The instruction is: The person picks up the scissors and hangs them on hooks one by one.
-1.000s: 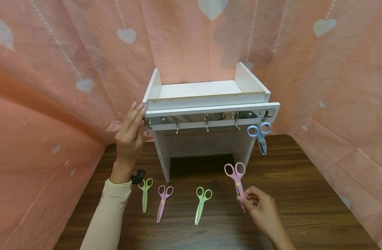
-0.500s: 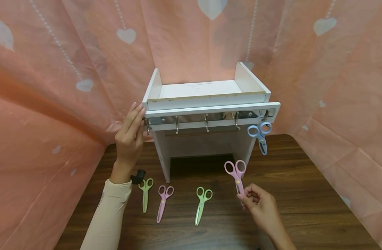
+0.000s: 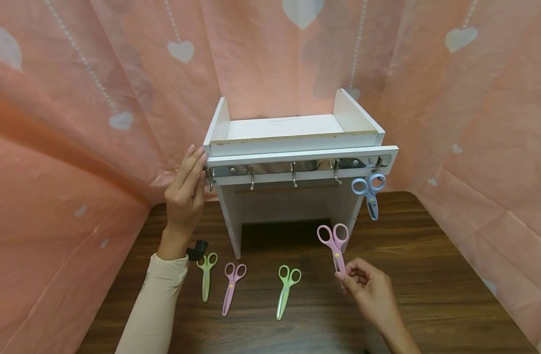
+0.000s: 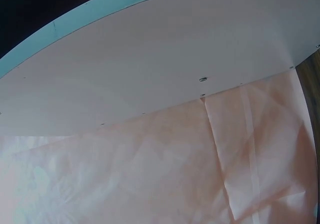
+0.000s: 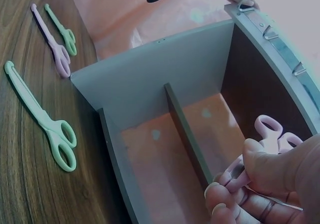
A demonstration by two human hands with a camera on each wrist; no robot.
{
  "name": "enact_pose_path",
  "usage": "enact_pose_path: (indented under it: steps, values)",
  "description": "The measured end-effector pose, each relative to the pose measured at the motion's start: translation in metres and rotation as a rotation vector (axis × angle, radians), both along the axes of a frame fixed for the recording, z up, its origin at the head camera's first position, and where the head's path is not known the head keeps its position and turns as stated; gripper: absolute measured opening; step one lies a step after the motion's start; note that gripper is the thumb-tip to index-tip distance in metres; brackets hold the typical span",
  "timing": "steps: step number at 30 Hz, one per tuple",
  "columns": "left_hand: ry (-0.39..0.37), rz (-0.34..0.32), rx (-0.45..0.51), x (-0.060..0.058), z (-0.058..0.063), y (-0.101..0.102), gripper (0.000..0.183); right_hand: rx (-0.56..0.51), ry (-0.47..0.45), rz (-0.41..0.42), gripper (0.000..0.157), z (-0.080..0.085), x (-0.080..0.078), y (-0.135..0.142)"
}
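Note:
Pink scissors (image 3: 336,248) point handles-up in my right hand (image 3: 371,290), which pinches them by the blade end between thumb and fingers. They hang in the air below the right part of a hook rail (image 3: 275,168) on a white shelf unit (image 3: 292,145). My left hand (image 3: 184,194) rests with straight fingers against the rail's left end. Blue scissors (image 3: 370,196) hang by a handle loop from the rightmost hook. In the right wrist view the pink scissors' handles (image 5: 270,129) show above my thumb. The left wrist view shows only the unit's side panel (image 4: 150,59) and cloth.
On the dark wooden table (image 3: 434,275) lie green scissors (image 3: 206,278), more pink scissors (image 3: 231,290) and another pair of green scissors (image 3: 285,292), all handles away from me. A pink cloth (image 3: 483,123) with hearts surrounds the table. The other hooks (image 3: 293,174) hold nothing.
My right hand has raised the pink scissors slightly toward the rail. The left hand keeps its place on the rail's end.

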State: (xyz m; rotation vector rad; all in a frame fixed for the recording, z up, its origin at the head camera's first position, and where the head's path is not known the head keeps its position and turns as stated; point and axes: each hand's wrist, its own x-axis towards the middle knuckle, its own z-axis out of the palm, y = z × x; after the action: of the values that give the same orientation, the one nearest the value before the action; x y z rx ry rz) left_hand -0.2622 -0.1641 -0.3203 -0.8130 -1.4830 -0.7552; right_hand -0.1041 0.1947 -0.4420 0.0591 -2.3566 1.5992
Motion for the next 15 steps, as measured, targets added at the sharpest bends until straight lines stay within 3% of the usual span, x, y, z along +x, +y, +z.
enact_pose_path:
  steps: [15]
  values:
    - [-0.002,0.002,-0.006,0.0001,-0.0006,0.0000,0.039,0.012,0.028,0.014,0.019,0.0075,-0.0011,-0.0022]
